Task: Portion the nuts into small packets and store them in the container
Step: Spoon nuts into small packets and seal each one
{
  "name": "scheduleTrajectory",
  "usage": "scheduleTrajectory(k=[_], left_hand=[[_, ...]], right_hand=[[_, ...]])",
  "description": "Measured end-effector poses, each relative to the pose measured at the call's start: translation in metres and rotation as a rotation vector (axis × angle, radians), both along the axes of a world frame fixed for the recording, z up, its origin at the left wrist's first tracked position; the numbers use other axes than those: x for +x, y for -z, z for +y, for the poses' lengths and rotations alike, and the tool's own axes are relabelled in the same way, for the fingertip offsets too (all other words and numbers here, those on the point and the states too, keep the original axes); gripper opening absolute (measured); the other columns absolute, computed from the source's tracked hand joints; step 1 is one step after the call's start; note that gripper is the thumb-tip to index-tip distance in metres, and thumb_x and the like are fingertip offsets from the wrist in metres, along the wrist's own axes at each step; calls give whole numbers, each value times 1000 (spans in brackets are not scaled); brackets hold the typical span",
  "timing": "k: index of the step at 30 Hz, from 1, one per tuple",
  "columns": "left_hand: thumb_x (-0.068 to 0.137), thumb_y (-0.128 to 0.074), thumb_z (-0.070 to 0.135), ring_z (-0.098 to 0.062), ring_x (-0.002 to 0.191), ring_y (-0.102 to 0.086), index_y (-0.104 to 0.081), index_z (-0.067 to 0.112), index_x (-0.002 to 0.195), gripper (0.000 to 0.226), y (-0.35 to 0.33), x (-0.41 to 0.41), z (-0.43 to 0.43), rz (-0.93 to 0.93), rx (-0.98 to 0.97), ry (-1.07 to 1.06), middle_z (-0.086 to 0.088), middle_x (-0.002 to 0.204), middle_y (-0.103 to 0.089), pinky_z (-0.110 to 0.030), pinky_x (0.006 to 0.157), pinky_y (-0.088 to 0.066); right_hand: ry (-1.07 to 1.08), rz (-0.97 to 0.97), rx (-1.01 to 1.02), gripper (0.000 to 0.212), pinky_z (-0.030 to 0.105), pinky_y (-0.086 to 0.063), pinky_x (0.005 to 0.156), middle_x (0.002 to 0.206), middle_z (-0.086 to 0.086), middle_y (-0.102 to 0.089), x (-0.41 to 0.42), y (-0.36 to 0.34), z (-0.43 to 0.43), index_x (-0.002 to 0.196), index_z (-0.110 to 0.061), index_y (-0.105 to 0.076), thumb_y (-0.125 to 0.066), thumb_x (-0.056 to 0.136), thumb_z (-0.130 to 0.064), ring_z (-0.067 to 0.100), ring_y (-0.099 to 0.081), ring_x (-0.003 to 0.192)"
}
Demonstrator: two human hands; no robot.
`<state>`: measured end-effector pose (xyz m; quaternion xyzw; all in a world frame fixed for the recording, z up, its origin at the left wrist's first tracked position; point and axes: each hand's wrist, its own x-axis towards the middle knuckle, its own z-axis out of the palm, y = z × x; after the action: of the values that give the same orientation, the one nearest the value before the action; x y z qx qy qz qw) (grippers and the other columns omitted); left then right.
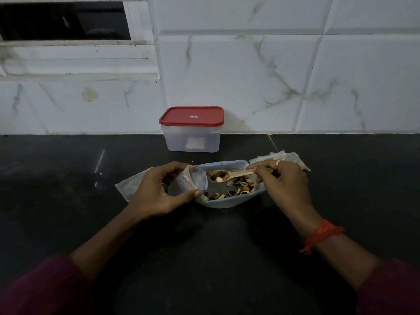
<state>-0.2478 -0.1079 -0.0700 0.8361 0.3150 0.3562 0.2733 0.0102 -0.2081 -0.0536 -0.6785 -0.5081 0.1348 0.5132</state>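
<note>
A dim kitchen: a black counter (68, 178) runs along a white marbled tile wall (250, 76), with a dark window (63, 21) at the upper left.

The nuts (241, 189) lie loose in a large clear bag (227, 204) spread open on the counter, its mouth folded wide so they are easy to reach. A wooden spoon (236, 173) hovers over them with a heap of nuts in its bowl. The right hand (284, 187) pinches the spoon's handle between thumb and fingertips, bowl pointed left. Just beside the bowl, the left hand (156, 192) grips a small zip packet (193, 180), with thumb and fingers spreading its mouth toward the spoon. It looks ready to take this spoonful, held close over the bag so strays fall back in.

Behind the right hand sits a flat pile of spare packets (272, 155), within easy reach. Under the left hand another piece of clear plastic (127, 189) sticks out to the left. The container (193, 139) stands apart at the wall, its red lid (191, 116) on, so storing has probably not started.

Whether the small packet already holds nuts is hard to tell through the plastic and fingers. The right hand hides part of the spare pile, which may include filled packets. The container's frosted sides show only a pale patch.
</note>
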Motion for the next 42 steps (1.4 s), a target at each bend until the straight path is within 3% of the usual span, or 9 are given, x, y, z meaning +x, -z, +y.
scheduleTrajectory(k=[4, 9, 13, 17, 23, 30, 34, 38, 42], left_hand=[[68, -75, 64, 3, 102, -63, -64, 35, 123, 63, 1, 3, -3, -7, -2, -21, 20, 111, -69, -10, 79, -51], [73, -81, 53, 5, 101, -63, -63, 37, 119, 52, 1, 7, -4, -9, -20, -64, 20, 108, -69, -11, 78, -50], [72, -79, 54, -1, 105, -66, -67, 29, 121, 56, 1, 8, -6, -76, -76, -46, 17, 112, -72, -31, 86, -58], [75, -79, 46, -7, 106, -68, -67, 26, 122, 53, 1, 7, -4, -122, -110, -48, 14, 112, -73, -42, 89, -59], [68, -76, 56, -10, 106, -68, -67, 27, 122, 62, 1, 7, -4, -165, -148, -71, 12, 111, -73, -43, 91, -58], [67, -84, 55, 1, 98, -64, -66, 34, 117, 57, -1, 8, -3, -186, -122, -116, 17, 106, -70, -21, 80, -49], [65, -74, 62, -4, 95, -63, -65, 36, 114, 57, -1, 7, 0, -171, -103, -142, 13, 110, -65, -28, 78, -52], [66, -74, 61, -7, 97, -66, -65, 29, 119, 64, 0, 7, -1, -167, -122, -129, 10, 111, -68, -36, 82, -59], [69, -79, 53, -6, 99, -68, -66, 25, 123, 62, 0, 8, -3, -176, -134, -107, 14, 108, -72, -35, 84, -60]], right_hand=[[-11, 82, 123, 25, 12, -45, 54, 75, -12, -72, -11, -9, -7, 82, -37, -74, -62, 91, -17, -2, -61, 65], [-132, 62, 205, 22, 8, -47, 58, 77, -8, -71, -28, -14, -15, 94, -32, -74, -65, 93, -12, -9, -63, 70], [-143, -311, 271, 17, 14, -34, 94, 83, -13, -74, -31, -2, -14, 106, -36, -75, -65, 94, -32, -4, -61, 89], [-174, -615, 402, 24, 34, -29, 106, 101, -18, -73, -27, 2, -10, 116, -35, -71, -64, 92, -36, -2, -63, 97], [-168, -564, 494, 23, 51, -39, 101, 101, -20, -71, -27, -3, -10, 115, -36, -68, -63, 92, -34, -1, -64, 95], [29, -417, 451, 18, 37, -39, 91, 85, -30, -61, -8, -12, -10, 96, -30, -71, -56, 87, -35, -22, -51, 91], [-92, -571, 312, 17, 40, -36, 101, 77, -23, -66, -4, -3, -4, 92, -36, -70, -56, 84, -41, -8, -61, 79], [-91, -583, 420, 15, 42, -36, 102, 80, -21, -69, -9, 0, -5, 90, -29, -72, -60, 84, -35, -3, -64, 76], [-126, -750, 550, 10, 44, -36, 102, 82, -10, -73, -15, -1, -8, 87, -21, -74, -66, 84, -25, 8, -66, 78]])
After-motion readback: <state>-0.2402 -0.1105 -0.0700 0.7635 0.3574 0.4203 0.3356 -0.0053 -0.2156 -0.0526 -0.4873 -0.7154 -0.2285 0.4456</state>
